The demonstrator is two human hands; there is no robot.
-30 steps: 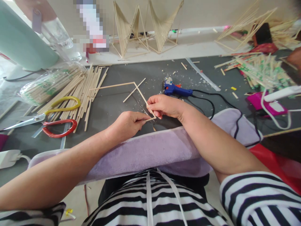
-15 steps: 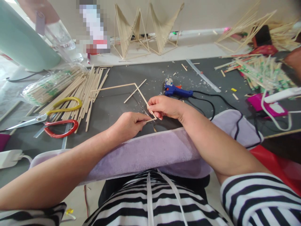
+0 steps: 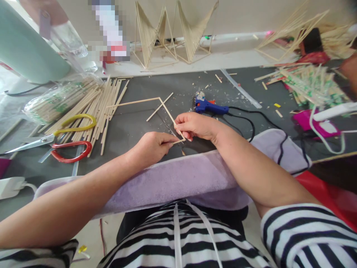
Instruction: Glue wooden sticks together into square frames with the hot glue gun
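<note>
My left hand (image 3: 156, 146) pinches one wooden stick near its end, low over the table's front edge. Close beside it, my right hand (image 3: 193, 125) grips another wooden stick (image 3: 166, 108), and the two stick ends meet at a corner between my fingertips. At its far end that stick meets a third stick (image 3: 134, 102), which runs left, forming an angled frame. A short stick (image 3: 159, 107) lies crosswise by the frame. To the right of it rests a blue hot glue gun (image 3: 210, 107), its black cable trailing right.
Scissors (image 3: 73, 136) and loose sticks (image 3: 107, 106) lie at left, beside a plastic-wrapped bundle (image 3: 60, 97). Stick models (image 3: 147, 35) stand on the back ledge. A glue stick (image 3: 241, 88) and wrapped chopsticks (image 3: 312, 83) lie at right. A purple cloth (image 3: 173, 182) covers the front edge.
Both hands keep nearly the same hold on the sticks. The view has shifted very slightly; nothing else visibly differs.
</note>
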